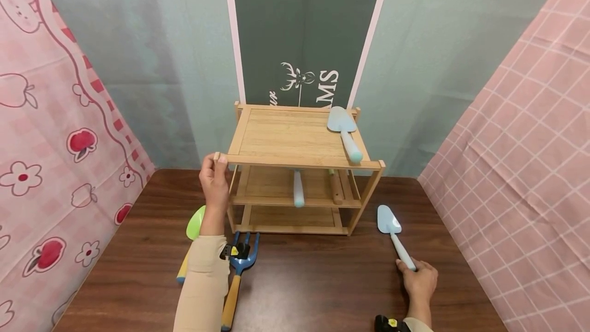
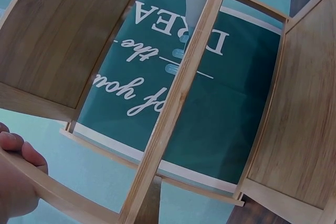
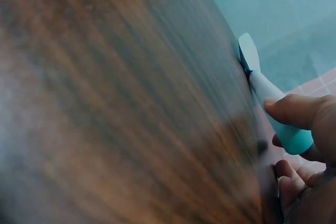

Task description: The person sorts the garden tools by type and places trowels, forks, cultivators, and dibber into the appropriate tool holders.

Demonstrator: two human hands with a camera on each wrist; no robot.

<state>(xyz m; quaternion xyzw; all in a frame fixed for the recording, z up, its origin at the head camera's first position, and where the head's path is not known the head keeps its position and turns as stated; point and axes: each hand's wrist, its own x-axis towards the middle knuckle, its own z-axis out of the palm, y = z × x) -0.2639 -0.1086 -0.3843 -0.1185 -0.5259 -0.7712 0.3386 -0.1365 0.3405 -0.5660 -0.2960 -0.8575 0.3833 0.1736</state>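
Note:
My left hand (image 1: 215, 181) grips the front left corner of the top shelf of a three-tier wooden rack (image 1: 295, 160). In the left wrist view, that hand's curled fingers (image 2: 23, 150) show at the rack's rail. On the right of the table, my right hand (image 1: 420, 281) pinches the handle end of a light-blue garden trowel (image 1: 402, 251). Its blade points away from me, and the thumb (image 3: 294, 109) lies along the handle in the right wrist view. A second light-blue trowel (image 1: 349, 140) lies on the right of the top shelf, handle toward me.
On the middle shelf lie a tool with a pale-blue handle (image 1: 298, 188) and one with a wooden handle (image 1: 337, 191). A blue hand fork (image 1: 237, 275) and a green-bladed tool (image 1: 195, 223) lie by my left arm. Patterned cloths enclose the brown table (image 1: 313, 281).

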